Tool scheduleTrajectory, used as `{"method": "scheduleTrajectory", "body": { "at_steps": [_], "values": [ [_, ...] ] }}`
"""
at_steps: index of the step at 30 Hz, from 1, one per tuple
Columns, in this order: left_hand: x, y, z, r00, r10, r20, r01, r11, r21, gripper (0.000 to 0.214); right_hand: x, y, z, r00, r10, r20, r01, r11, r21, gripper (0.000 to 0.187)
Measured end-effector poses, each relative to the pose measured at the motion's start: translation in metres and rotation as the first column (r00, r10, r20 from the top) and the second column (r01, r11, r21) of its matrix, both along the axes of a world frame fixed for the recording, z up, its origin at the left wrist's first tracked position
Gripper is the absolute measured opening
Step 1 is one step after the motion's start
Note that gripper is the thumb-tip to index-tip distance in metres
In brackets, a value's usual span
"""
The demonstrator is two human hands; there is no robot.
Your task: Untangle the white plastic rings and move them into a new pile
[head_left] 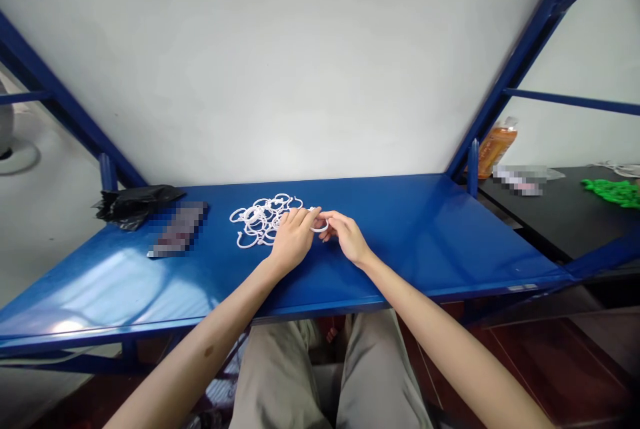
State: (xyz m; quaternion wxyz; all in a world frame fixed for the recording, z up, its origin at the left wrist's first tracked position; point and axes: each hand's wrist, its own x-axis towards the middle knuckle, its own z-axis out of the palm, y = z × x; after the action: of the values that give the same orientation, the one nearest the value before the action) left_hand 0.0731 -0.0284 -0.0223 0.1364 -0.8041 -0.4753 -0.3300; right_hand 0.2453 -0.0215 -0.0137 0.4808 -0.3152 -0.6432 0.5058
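A white plastic ring [321, 229], which looks like a curtain ring, is held between my two hands just above the blue tabletop [410, 235]. My left hand [294, 237] is closed on the ring's left side, palm down, with its fingers hiding part of it. From the right, my right hand [350, 237] pinches the same ring between thumb and fingers. Beside and partly behind my left hand lies a loose heap of similar white rings [254, 221], several of them with open ends and small knobs.
A black plastic bag [133, 205] and a blurred dark flat object [181, 229] lie on the left. Blue metal posts [473, 165] frame the table. On a dark surface at right are an orange bottle [497, 149] and a green bundle [615, 193].
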Motion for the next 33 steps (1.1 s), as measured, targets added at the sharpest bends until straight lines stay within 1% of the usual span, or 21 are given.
{"method": "scheduleTrajectory", "body": {
  "at_steps": [3, 6, 7, 9, 10, 12, 13, 15, 18, 21, 23, 26, 29, 33],
  "values": [
    [0.001, 0.000, -0.001, 0.999, 0.011, -0.048, -0.009, 1.000, 0.028, 0.042, 0.000, 0.004, -0.007, 0.998, -0.058, -0.010, 0.058, 0.998, -0.008, 0.024],
    [0.003, -0.003, 0.000, 0.998, -0.008, -0.065, 0.010, 1.000, 0.030, 0.041, 0.004, 0.009, -0.011, 0.985, -0.168, -0.027, 0.167, 0.985, -0.035, 0.036],
    [0.003, -0.005, 0.001, 0.997, -0.028, -0.066, 0.029, 0.999, 0.020, 0.040, 0.005, 0.011, -0.011, 0.978, -0.209, -0.023, 0.208, 0.977, -0.051, 0.037],
    [0.004, -0.007, 0.002, 0.996, -0.072, -0.046, 0.072, 0.997, -0.009, 0.038, 0.009, 0.012, -0.009, 0.958, -0.285, 0.022, 0.286, 0.957, -0.053, 0.031],
    [0.004, -0.007, 0.003, 0.995, -0.092, -0.022, 0.092, 0.995, -0.028, 0.035, 0.010, 0.011, -0.008, 0.947, -0.316, 0.058, 0.318, 0.948, -0.029, 0.027],
    [0.004, -0.007, 0.003, 0.993, -0.108, 0.055, 0.112, 0.991, -0.071, 0.030, 0.012, 0.008, -0.005, 0.922, -0.363, 0.138, 0.358, 0.932, 0.061, 0.017],
    [0.003, -0.006, 0.003, 0.989, -0.105, 0.099, 0.115, 0.989, -0.096, 0.028, 0.012, 0.006, -0.003, 0.913, -0.372, 0.171, 0.356, 0.927, 0.116, 0.016],
    [0.002, -0.004, 0.002, 0.980, -0.094, 0.177, 0.120, 0.983, -0.142, 0.024, 0.011, 0.001, -0.001, 0.913, -0.351, 0.207, 0.308, 0.928, 0.211, 0.017],
    [0.000, -0.001, 0.001, 0.962, -0.099, 0.253, 0.151, 0.969, -0.194, 0.019, 0.010, -0.004, 0.000, 0.926, -0.292, 0.238, 0.220, 0.932, 0.287, 0.018],
    [-0.003, 0.001, 0.001, 0.934, -0.105, 0.341, 0.184, 0.960, -0.210, 0.017, 0.009, -0.003, 0.000, 0.927, -0.284, 0.244, 0.215, 0.938, 0.273, 0.018],
    [-0.004, 0.001, 0.001, 0.912, -0.096, 0.398, 0.191, 0.960, -0.204, 0.017, 0.008, -0.001, -0.002, 0.945, -0.257, 0.202, 0.211, 0.952, 0.223, 0.021],
    [-0.004, 0.001, 0.003, 0.896, -0.089, 0.435, 0.191, 0.962, -0.195, 0.019, 0.008, 0.002, -0.006, 0.966, -0.215, 0.145, 0.191, 0.968, 0.161, 0.023],
    [-0.004, -0.001, 0.003, 0.896, -0.107, 0.431, 0.205, 0.961, -0.186, 0.019, 0.009, 0.003, -0.011, 0.960, -0.211, 0.187, 0.177, 0.967, 0.182, 0.020],
    [-0.003, -0.002, 0.003, 0.917, -0.141, 0.373, 0.216, 0.962, -0.168, 0.017, 0.010, 0.002, -0.012, 0.948, -0.216, 0.234, 0.160, 0.958, 0.237, 0.018]
  ]
}}
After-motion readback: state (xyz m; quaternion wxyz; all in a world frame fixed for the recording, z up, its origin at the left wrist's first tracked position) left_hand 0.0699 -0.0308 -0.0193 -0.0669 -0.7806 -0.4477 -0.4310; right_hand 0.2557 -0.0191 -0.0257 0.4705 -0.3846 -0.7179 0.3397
